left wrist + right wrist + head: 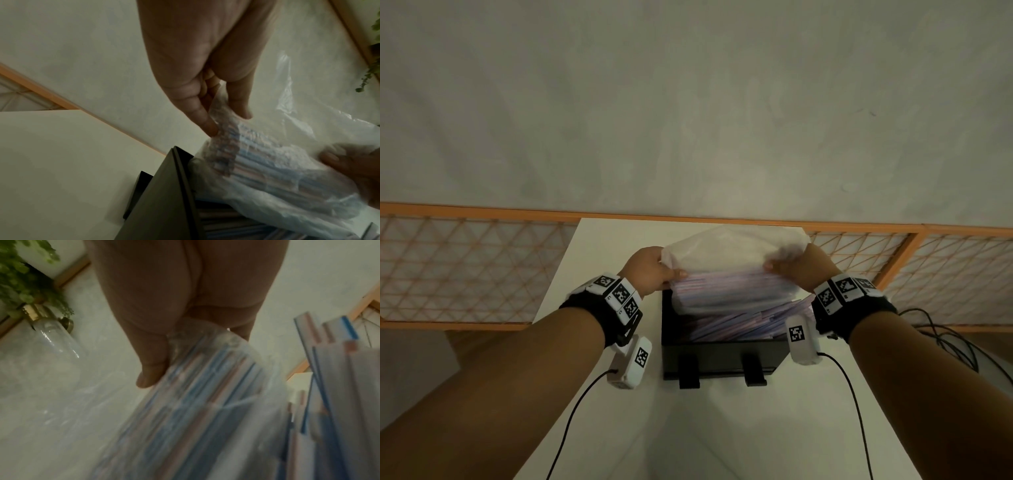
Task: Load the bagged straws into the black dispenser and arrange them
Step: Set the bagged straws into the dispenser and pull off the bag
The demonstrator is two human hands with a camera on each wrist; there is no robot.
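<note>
A clear plastic bag [732, 263] of paper-wrapped straws hangs over the open top of the black dispenser [722, 356], which stands on a white table [722, 428]. My left hand [654, 270] pinches the bag's left end, thumb and fingers [209, 126] on the plastic [257, 170]. My right hand [798, 270] grips the right end [195, 386]. Loose wrapped straws [736, 329] lie inside the dispenser under the bag; some stand slanted [337, 386] at the right.
An orange-framed lattice rail [465, 270] runs behind the table, with a pale wall [688, 102] above. Black cables [945, 339] trail off the right side. A green plant and a glass bottle [53, 337] show in the right wrist view.
</note>
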